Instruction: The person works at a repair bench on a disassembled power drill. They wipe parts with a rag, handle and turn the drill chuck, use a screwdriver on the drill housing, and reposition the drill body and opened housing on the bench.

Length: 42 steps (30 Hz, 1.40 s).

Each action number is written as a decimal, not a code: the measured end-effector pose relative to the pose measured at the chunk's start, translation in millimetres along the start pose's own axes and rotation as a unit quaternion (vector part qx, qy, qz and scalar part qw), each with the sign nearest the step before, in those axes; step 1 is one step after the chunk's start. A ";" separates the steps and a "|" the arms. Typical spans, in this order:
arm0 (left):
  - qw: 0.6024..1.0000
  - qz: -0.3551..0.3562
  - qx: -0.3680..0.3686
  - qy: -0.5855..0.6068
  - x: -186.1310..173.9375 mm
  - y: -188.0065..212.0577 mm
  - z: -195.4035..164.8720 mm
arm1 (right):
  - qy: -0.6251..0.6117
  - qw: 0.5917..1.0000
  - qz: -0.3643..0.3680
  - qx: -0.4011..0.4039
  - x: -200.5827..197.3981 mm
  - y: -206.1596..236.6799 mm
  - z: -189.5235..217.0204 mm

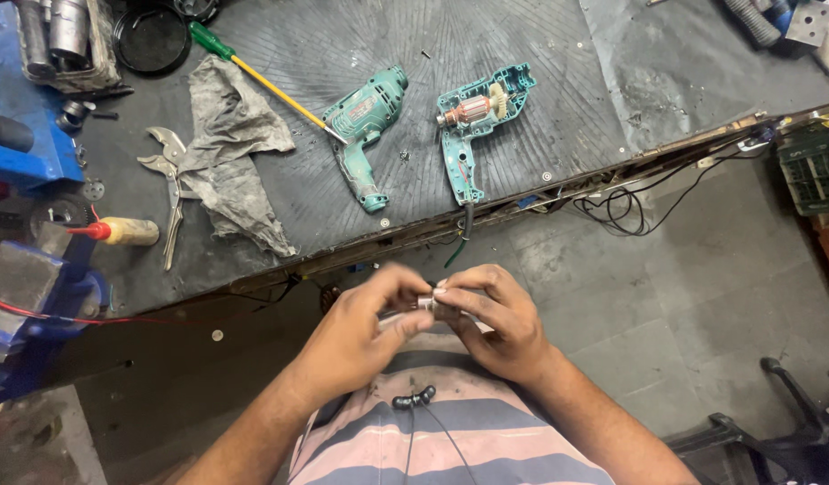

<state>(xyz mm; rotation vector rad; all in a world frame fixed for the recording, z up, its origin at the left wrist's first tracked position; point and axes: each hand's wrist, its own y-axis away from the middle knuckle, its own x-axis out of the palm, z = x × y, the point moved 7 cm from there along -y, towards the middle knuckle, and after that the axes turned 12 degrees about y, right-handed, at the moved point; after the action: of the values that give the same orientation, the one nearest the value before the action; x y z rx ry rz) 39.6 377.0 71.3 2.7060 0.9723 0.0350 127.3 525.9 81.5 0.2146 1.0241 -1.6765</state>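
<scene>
Together, our left hand (356,337) and right hand (495,323) pinch a small metal part (430,305) between thumbs and fingertips, close above our striped shirt (450,431), near the workbench (540,108) edge. Farther off on the bench lie an opened drill half (473,126) with its motor showing, the teal drill cover (365,130) to its left, then a screwdriver (253,72), a grey rag (230,148) and pliers (167,184).

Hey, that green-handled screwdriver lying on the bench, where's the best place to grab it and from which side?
Probably the green handle of the screwdriver: the thickest part, lying bare at the far left end. Come from above, on the far side. The thin yellow shaft runs along the edge of the grey rag, and its tip ends against the closed teal drill half, so that end is crowded.
</scene>
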 end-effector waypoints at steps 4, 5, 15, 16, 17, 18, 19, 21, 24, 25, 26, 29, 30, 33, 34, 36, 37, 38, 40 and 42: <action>0.993 -0.006 0.104 0.050 -1.5 2.9 -15.2 | 0.000 1.000 -0.010 0.021 -2.5 0.9 -1.1; 0.996 -0.009 0.075 0.052 -1.9 2.5 -11.3 | 0.001 1.000 -0.010 0.023 -2.5 1.1 -1.3; 0.991 -0.045 0.045 0.120 -7.9 4.8 -6.7 | -0.001 1.000 -0.008 0.014 -2.8 1.1 1.8; 0.991 -0.039 -0.007 0.129 -5.9 4.7 0.7 | 0.001 1.000 -0.008 0.011 -2.6 0.8 2.5; 0.988 -0.032 -0.059 0.137 -3.8 5.4 7.8 | 0.004 1.000 -0.008 0.008 -2.6 0.6 3.6; 0.983 -0.026 -0.111 0.145 -1.4 6.9 14.9 | 0.007 1.000 -0.007 0.002 -2.4 0.4 4.9; 0.978 -0.020 -0.109 0.177 0.2 7.1 14.7 | 0.011 1.000 -0.005 -0.005 -2.0 0.1 6.1; 0.966 -0.006 -0.107 0.237 3.7 7.5 14.0 | 0.014 1.000 -0.006 -0.008 -2.0 -0.2 6.9; 0.982 -0.038 -0.011 0.182 -3.2 6.8 1.8 | 0.011 1.000 -0.015 -0.001 -3.0 0.0 5.9; 0.985 -0.048 0.021 0.163 -5.0 7.2 -2.6 | 0.009 1.000 -0.020 0.001 -3.7 0.2 5.8; 0.986 -0.057 0.054 0.144 -6.8 7.8 -7.0 | 0.007 1.000 -0.024 0.003 -4.2 0.6 5.3; 0.997 -0.045 -0.046 0.052 -3.5 7.6 5.6 | 0.008 1.000 -0.021 -0.007 -3.6 1.6 6.4; 0.993 -0.034 -0.112 0.015 -2.0 8.9 14.2 | 0.009 1.000 -0.016 -0.005 -3.1 2.0 6.1; 0.995 -0.034 -0.010 -0.095 -2.7 6.7 -1.1 | 0.014 1.000 -0.011 -0.003 -3.1 2.9 5.5; 0.992 -0.038 0.082 -0.084 -2.3 7.5 -14.2 | 0.016 1.000 -0.016 0.000 -3.9 3.1 5.2; 0.962 -0.039 0.262 -0.058 -1.6 15.6 -38.5 | 0.015 1.000 -0.021 0.010 -4.4 3.3 4.1; 0.980 -0.039 0.195 -0.010 -3.8 10.9 -29.9 | 0.011 1.000 -0.022 0.015 -4.1 3.3 3.6; 0.990 -0.039 0.128 0.036 -5.1 7.6 -21.0 | 0.008 1.000 -0.024 0.017 -3.8 3.1 3.5; 0.999 -0.031 0.028 0.021 -4.0 4.6 -7.8 | 0.004 1.000 -0.024 0.003 -2.8 2.3 5.7; 0.994 -0.008 -0.039 -0.102 -1.8 3.9 1.0 | 0.004 1.000 -0.022 0.000 -2.1 1.6 6.2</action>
<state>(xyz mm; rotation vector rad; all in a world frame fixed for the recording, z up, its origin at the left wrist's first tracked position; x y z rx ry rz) 40.7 372.7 71.5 2.5689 0.9119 -0.1983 131.6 522.9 85.7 0.2007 1.0417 -1.7171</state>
